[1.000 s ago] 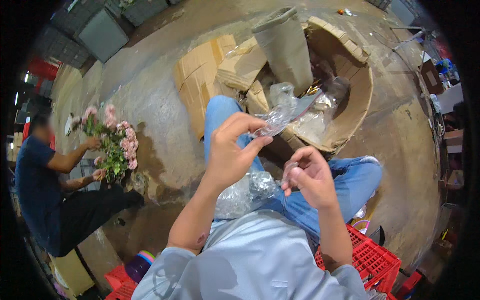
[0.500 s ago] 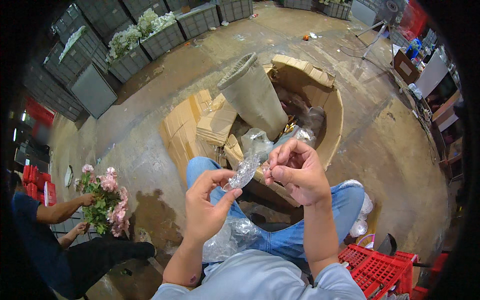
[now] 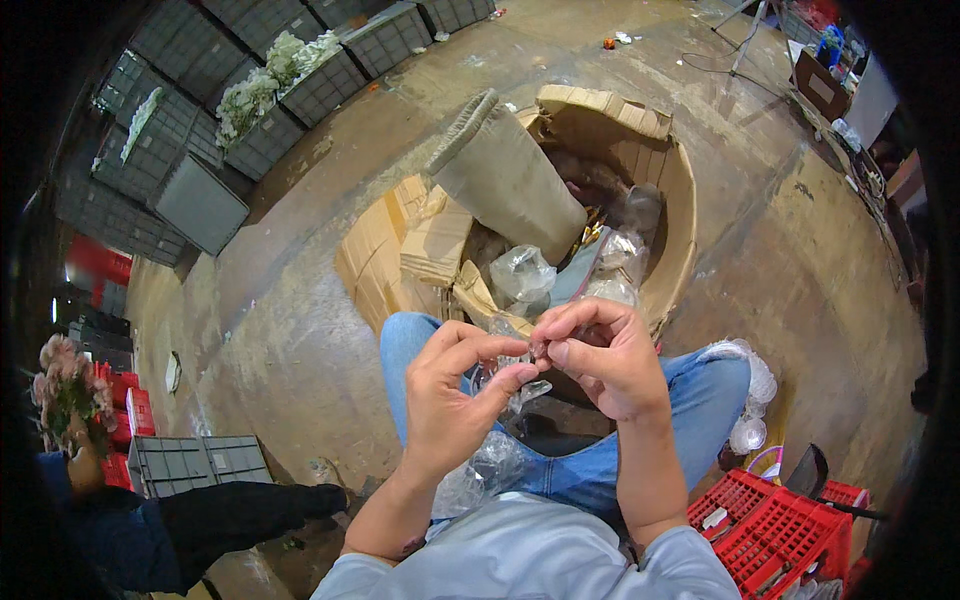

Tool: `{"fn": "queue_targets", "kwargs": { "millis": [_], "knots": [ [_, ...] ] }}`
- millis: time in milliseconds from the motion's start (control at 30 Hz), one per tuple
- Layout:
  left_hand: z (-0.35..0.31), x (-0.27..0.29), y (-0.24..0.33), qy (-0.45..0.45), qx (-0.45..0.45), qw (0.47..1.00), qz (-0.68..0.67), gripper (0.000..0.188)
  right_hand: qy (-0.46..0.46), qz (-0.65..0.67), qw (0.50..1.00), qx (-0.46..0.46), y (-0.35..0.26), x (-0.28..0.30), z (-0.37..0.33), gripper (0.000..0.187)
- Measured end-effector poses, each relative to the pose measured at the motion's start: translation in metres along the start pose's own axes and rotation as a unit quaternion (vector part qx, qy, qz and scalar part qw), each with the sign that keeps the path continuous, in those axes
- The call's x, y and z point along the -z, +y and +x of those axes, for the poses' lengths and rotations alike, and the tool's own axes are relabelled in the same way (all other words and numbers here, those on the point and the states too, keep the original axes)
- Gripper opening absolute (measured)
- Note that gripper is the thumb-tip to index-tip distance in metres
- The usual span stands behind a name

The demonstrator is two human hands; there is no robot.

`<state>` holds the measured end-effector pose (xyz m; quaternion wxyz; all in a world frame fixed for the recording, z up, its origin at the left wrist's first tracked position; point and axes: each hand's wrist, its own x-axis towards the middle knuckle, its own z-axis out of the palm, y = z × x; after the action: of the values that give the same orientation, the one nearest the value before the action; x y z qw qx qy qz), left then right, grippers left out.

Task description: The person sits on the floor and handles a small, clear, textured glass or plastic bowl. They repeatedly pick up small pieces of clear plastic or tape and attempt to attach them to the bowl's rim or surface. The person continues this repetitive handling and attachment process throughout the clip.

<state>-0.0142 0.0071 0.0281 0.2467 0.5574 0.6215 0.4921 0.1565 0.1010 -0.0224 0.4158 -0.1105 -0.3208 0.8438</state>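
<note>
Both hands meet above my lap, fingertips almost touching. Thumb and fingers of my left hand (image 3: 447,390) close on a crumpled, shiny clear plastic piece (image 3: 526,394), mostly hidden behind the fingers. My right hand (image 3: 610,368) is in a pinch at its upper end; whatever small thing lies between those fingertips is too small to name. More crumpled clear plastic (image 3: 482,476) rests on my lap. Just beyond my hands stands a torn, rounded cardboard box (image 3: 682,225), holding a tall beige-grey sleeve-like roll (image 3: 510,185) and clear plastic waste (image 3: 523,274).
Red plastic crates (image 3: 765,525) sit at my lower right, near clear plastic balls (image 3: 750,434). Folded cardboard (image 3: 375,262) lies left of the box. At the left, a co-worker's hand (image 3: 85,465) holds pink flowers (image 3: 68,375). Grey crates (image 3: 205,205) line the back left.
My hands have come together, the right fingertips now at the plastic in my left. My view has shifted slightly. The co-worker's pink flowers have moved to the far left and up.
</note>
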Motion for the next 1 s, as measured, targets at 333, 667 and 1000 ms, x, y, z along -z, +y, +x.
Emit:
{"fn": "queue_targets", "kwargs": {
  "millis": [333,667,1000],
  "knots": [
    [0.000,-0.006,0.002,0.031,-0.037,0.998,0.033,0.016,0.011,-0.065,0.998,0.008,-0.004,0.000,-0.005,0.020],
    [0.005,0.011,0.025,-0.049,-0.060,0.989,0.127,0.013,-0.069,-0.479,0.844,0.233,-0.011,-0.011,-0.005,0.037],
    [0.006,0.023,0.030,-0.091,-0.010,0.995,0.045,0.013,-0.035,-0.468,0.837,0.281,-0.008,-0.025,-0.008,0.028]
  ]
}}
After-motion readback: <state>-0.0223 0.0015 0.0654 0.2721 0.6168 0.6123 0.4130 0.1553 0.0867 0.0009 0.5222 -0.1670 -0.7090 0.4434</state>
